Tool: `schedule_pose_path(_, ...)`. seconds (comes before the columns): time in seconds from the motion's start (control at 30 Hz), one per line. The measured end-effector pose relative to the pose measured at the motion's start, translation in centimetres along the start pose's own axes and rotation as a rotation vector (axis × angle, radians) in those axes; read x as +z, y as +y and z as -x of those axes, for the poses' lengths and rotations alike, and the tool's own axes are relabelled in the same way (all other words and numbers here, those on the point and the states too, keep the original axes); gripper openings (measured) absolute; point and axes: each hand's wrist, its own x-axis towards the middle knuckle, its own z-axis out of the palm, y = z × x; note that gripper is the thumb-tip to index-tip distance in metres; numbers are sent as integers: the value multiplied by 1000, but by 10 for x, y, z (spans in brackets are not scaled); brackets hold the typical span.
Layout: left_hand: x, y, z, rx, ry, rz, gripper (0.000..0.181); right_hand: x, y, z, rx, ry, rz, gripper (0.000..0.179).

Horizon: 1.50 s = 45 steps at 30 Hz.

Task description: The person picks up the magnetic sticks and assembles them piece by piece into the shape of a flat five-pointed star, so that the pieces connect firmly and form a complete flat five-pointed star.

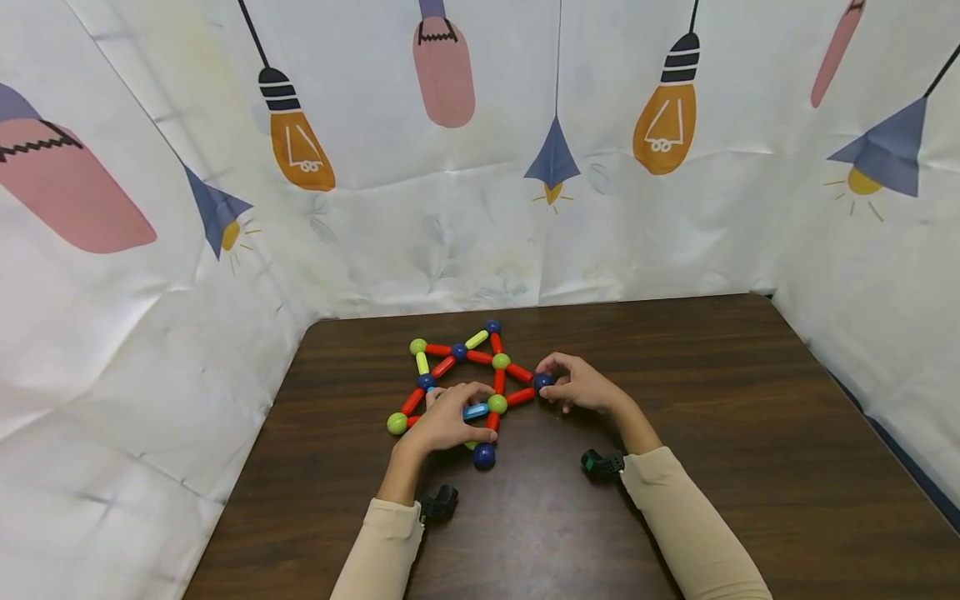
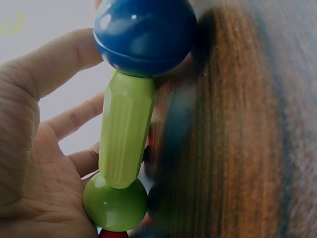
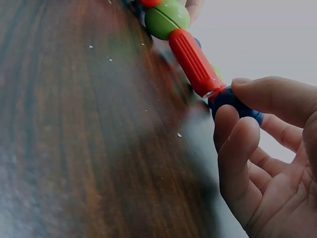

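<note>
A flat frame of magnetic rods and balls lies on the table, with red rods (image 1: 480,357), yellow-green rods (image 1: 422,363), a light-blue rod (image 1: 476,412), green balls (image 1: 417,346) and dark-blue balls (image 1: 483,456). Over its near side my left hand (image 1: 447,419) holds the frame, thumb and index finger around a green ball (image 1: 497,404). The left wrist view has a blue ball (image 2: 146,34) on a yellow-green rod (image 2: 126,129) before that hand. At the frame's right corner, my right hand (image 1: 581,385) pinches a dark-blue ball (image 3: 235,105); a red rod's (image 3: 197,62) silver tip meets it.
The dark brown wooden table (image 1: 735,383) extends around the frame. A white curtain (image 1: 480,233) printed with lamps stands behind the table and along both sides. Black bands with small devices (image 1: 438,504) are on both wrists.
</note>
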Motion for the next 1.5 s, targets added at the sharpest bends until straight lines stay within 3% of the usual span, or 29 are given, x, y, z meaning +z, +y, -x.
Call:
schedule_pose_path(0.43,-1,3,0,3,2,-1,63,1,0,0,27,4,17,34)
schedule_pose_path(1.5,0,0,1,-5,6,-14,62,4,-5,2,-22,31,-2,35)
